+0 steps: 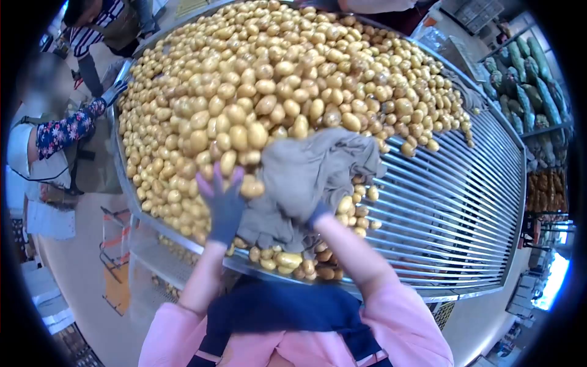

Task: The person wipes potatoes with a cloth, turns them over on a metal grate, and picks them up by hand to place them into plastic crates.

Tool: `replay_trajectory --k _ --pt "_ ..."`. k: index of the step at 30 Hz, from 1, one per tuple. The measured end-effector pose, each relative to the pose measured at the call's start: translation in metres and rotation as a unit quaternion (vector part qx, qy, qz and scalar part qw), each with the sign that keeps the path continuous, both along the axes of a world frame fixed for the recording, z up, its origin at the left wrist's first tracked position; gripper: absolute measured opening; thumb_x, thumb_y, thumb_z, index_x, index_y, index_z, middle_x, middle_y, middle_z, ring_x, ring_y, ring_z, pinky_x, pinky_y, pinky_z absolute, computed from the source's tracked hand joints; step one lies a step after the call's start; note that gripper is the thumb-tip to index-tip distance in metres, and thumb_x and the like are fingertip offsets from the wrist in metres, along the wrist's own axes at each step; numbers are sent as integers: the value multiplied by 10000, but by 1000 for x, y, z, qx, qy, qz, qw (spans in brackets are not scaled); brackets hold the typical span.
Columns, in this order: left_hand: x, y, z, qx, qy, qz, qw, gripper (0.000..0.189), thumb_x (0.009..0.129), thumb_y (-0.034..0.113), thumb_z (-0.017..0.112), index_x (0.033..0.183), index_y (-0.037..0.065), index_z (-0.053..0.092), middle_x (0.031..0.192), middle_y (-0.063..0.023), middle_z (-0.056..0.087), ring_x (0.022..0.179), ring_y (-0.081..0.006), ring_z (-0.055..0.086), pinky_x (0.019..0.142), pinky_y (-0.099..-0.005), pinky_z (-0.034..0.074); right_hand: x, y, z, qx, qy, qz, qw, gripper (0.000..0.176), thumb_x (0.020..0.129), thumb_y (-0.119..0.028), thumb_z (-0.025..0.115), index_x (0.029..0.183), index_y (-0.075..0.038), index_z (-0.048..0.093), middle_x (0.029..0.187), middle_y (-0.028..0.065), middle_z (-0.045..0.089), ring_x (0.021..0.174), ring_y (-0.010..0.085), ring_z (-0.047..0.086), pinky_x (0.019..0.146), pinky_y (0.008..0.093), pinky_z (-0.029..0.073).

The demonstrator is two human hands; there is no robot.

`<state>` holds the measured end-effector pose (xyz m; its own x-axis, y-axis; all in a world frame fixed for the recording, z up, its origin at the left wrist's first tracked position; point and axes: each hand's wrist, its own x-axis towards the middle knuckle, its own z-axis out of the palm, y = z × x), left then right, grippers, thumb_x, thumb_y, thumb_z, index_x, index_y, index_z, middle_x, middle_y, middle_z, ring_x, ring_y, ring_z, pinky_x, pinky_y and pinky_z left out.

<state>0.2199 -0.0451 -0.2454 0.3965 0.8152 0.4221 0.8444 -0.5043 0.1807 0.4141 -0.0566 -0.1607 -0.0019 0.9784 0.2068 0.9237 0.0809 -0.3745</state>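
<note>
A big heap of yellow potatoes [269, 92] covers a round metal sorting table [465, 202] with a slatted surface. A grey cloth [306, 177] lies crumpled on the near side of the heap. My left hand [223, 205], in a grey-blue glove, rests flat on the potatoes with fingers spread, just left of the cloth. My right hand [318, 214], also gloved, is mostly hidden under the cloth's lower edge and seems to grip it. Pink sleeves and a dark blue apron show below.
Another person in a floral sleeve and glove [73, 125] reaches the table's left rim. A second person in a striped top [98, 24] stands at the far left. Shelves of green vegetables [526, 79] stand at the right. A metal rack [122, 257] sits below left.
</note>
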Motion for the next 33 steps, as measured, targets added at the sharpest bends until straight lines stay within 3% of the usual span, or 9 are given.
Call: replay_trajectory --k 6,7,9,12,15,22,24,27,33 --pt "10 7 14 -29 28 17 999 359 843 168 561 1164 321 612 1460 -113 267 1282 -503 197 1014 -615 196 16 74 -41 118 -9 -22 993 173 716 -91 502 837 5 579 865 221 556 869 363 529 746 432 412" --pt "13 13 21 -131 62 44 988 376 882 235 523 1248 312 557 1522 -98 137 1322 -504 121 1038 -645 127 26 93 22 -39 58 -149 986 162 712 -94 517 742 8 639 813 219 624 773 361 603 643 438 453" --pt "23 24 58 -229 178 69 954 390 887 256 534 1277 243 534 1506 -109 198 1301 -436 266 1062 -543 221 60 117 2 63 -51 2 997 177 706 -101 561 760 18 679 785 250 637 727 381 644 661 420 508" --pt "-17 47 68 -316 -102 -61 941 348 924 310 494 1241 184 557 1451 -213 289 1328 -323 340 1019 -407 345 92 82 94 -94 18 43 994 287 635 -173 731 826 34 679 825 255 647 828 352 659 722 400 523" --pt "-20 34 132 -454 -241 -53 856 423 913 282 553 1299 113 512 1307 -101 494 1046 -125 521 892 -300 421 133 1 142 89 -22 45 995 258 699 -197 683 826 27 662 743 219 625 706 354 628 673 393 497" --pt "45 -70 239 -406 -415 -325 747 528 886 328 572 1289 -1 482 1271 -128 536 1197 -207 485 1026 -323 357 175 -185 210 32 13 -157 987 249 713 -188 665 857 14 652 763 212 618 725 348 620 683 388 490" --pt "51 -106 218 -514 -433 -420 610 437 884 310 561 1219 31 533 1267 -99 539 1171 -197 501 1002 -351 382 180 -228 211 9 16 -197 980 247 717 -186 660 866 11 649 768 210 616 730 346 618 686 387 488" --pt "80 -131 192 -498 -212 -588 601 488 889 279 555 1340 121 455 1310 -141 501 1174 -285 505 969 -365 393 178 -284 187 -37 19 -251 967 244 723 -182 652 879 5 644 777 206 613 738 344 615 690 385 484" --pt "65 -161 86 -564 57 -529 632 510 868 160 535 1365 204 430 1308 -53 496 1082 -256 523 976 -372 390 151 -323 88 -136 34 -269 953 241 735 -175 637 906 -5 636 793 200 607 755 339 608 699 381 478"
